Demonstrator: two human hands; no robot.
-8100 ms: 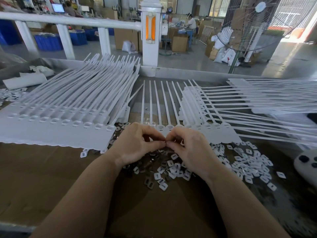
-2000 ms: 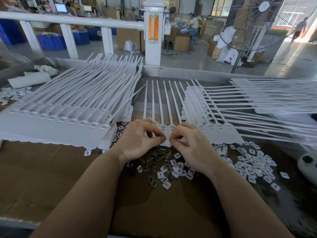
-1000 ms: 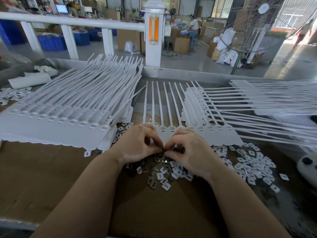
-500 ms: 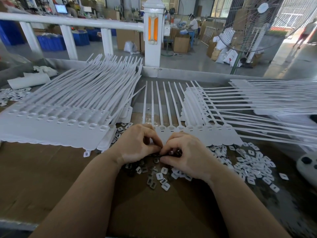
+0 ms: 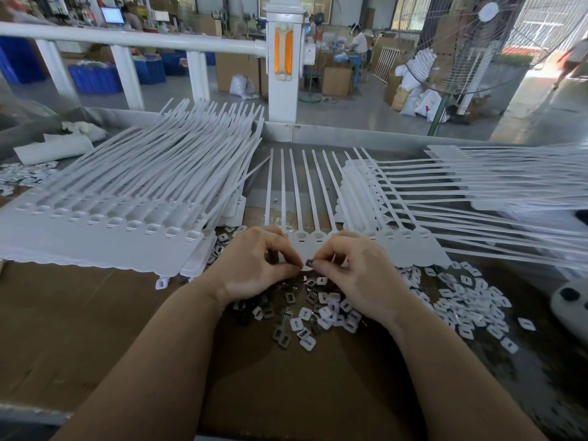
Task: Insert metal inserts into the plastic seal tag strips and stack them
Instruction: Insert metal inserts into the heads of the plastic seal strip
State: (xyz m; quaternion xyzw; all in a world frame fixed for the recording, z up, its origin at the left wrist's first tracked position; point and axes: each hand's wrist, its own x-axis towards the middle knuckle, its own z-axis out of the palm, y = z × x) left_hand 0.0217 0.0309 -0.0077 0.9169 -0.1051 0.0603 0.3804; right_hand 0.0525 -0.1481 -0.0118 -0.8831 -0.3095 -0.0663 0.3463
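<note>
Both hands meet over the near edge of the seal tag strip (image 5: 318,240) that lies flat on the desk (image 5: 79,313) with its tails pointing away, which puts its row of sockets nearest the person. The right hand (image 5: 356,272) pinches a small dark metal insert (image 5: 309,261) between thumb and forefinger just above the strip's tag edge; the left hand (image 5: 254,265) has its fingertips curled in against the same spot, seemingly steadying the piece or the strip, though what it grips, if anything, is hidden. The loose inserts and white caps (image 5: 305,316) lie heaped right under the wrists, likely so each pick is a short reach. A thick stack of strips (image 5: 105,224) sits to the left, tag ends toward the person, and more strips (image 5: 477,186) fan out to the right. The insert looks not yet seated, so the step in hand is probably aligning it with a socket
</note>
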